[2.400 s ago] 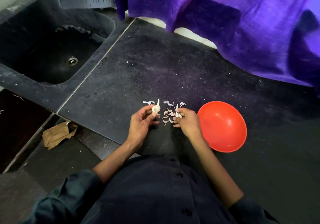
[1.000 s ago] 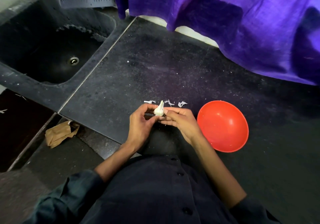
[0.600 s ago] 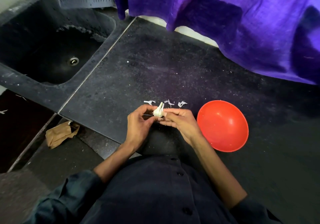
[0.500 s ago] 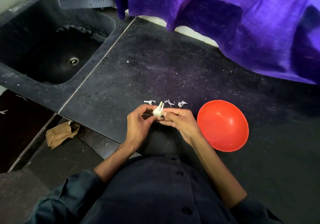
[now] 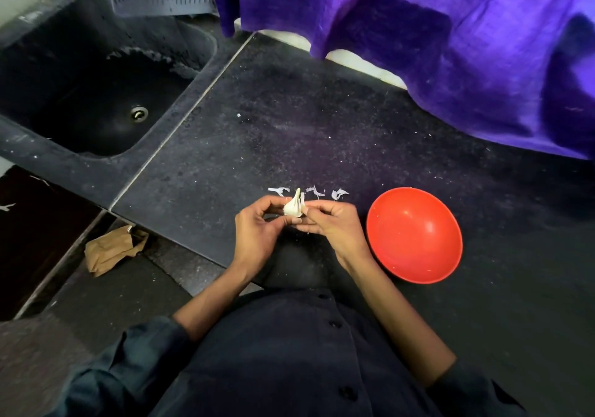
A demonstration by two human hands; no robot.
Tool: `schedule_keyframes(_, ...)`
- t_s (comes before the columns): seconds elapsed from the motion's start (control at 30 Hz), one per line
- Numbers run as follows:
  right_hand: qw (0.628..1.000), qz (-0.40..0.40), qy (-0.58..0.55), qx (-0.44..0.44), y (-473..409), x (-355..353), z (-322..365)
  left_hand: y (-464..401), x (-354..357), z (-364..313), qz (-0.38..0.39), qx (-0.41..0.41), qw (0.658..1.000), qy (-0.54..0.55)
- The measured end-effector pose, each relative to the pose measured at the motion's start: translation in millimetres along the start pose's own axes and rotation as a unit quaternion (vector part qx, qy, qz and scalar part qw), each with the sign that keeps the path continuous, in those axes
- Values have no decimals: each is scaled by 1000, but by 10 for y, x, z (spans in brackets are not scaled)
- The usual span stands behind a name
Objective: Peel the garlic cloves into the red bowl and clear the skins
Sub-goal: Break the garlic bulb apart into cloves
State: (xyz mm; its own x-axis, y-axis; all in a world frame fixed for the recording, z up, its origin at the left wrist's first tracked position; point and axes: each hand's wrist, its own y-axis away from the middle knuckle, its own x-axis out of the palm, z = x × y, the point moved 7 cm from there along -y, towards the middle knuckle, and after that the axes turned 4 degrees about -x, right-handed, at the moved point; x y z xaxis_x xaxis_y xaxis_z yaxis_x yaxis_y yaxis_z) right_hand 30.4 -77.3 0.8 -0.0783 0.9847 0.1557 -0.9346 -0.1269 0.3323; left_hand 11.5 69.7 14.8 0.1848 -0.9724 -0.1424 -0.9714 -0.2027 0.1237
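Both hands (image 5: pixel 299 226) pinch garlic (image 5: pixel 293 206) near counter edge (image 5: pixel 167 228).

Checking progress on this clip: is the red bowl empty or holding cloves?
Empty: the red bowl shows only bare red inside. The one garlic clove in view is pinched between both hands.

You are working over a dark speckled stone counter (image 5: pixel 289 133), matt and gritty. Right of your hands, the red bowl (image 5: pixel 414 235) is looking like smooth, glossy plastic. Behind the bowl, purple cloth (image 5: pixel 450 46) is hanging, soft and matt.
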Motion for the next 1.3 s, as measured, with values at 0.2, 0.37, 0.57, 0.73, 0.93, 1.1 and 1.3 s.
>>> schedule_keyframes(0.2, 991, 8, -109, 70, 22, -19, -91, -26, 11, 71, 7, -21, 999, 35)
schedule_keyframes(0.37, 991, 26, -106, 72, 15, -11, -83, -29, -3, 77, 5, -15, 1000, 24)
schedule_keyframes(0.57, 997, 39, -58, 35, 10, 7, -73, -19, -12, 56, -3, -10, 1000, 12)
schedule_keyframes(0.73, 1000, 22, -3, 9, -4, 13, -54, 6, -14, -7, -9, 5, 1000, -6)
schedule_keyframes(0.93, 998, 7, 68, -17, -49, 40, -59, -3, -26, 20, -15, -5, 1000, -13)
schedule_keyframes(1.1, 999, 6, -26, 22, -20, 36, -118, -31, -27, 136, -14, -45, 998, 28)
schedule_keyframes(1.3, 976, -9, -196, 91, 14, 84, -224, -53, -65, 227, -55, -81, 991, 90)
